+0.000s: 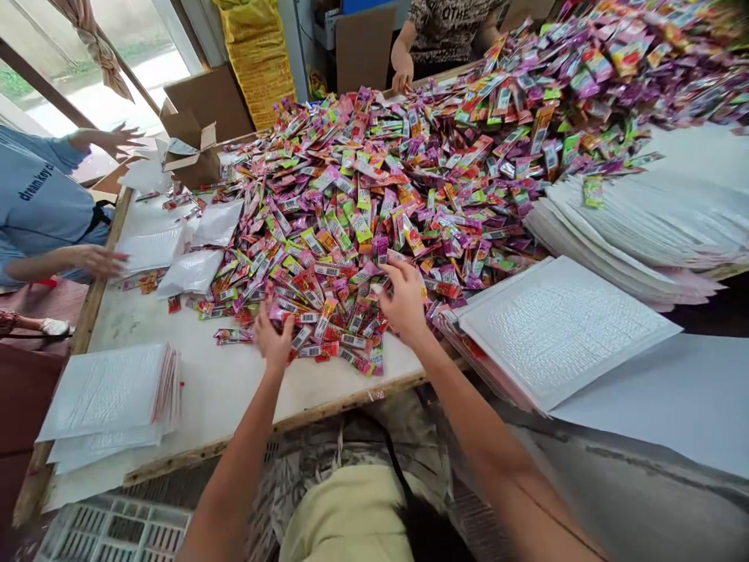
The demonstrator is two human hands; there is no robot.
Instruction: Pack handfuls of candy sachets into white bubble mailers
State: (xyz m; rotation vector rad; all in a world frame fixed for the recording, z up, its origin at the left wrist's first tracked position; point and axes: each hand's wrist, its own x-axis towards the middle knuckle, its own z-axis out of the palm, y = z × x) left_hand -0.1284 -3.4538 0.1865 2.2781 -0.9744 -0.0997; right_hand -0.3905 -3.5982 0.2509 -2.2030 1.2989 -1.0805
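Observation:
A large heap of small, colourful snack packets [351,211] in pink, purple, green and orange covers the table in front of me. My left hand [274,334] is at the heap's near left edge, thumb and fingers apart and slightly blurred, touching the packets there. Over the near middle of the pile, my right hand [405,298] has its fingers curved and parted, with the fingertips at the packets. I see no packet clearly gripped in either hand, though some fingertips are partly hidden.
White bubble mailers [105,390] are stacked at the near left, with filled mailers [193,272] beyond. More mailers [567,320] lie at right, below a tall stack [655,226]. A small open carton [192,156] stands back left. Co-workers' hands [97,260] show at left and far side.

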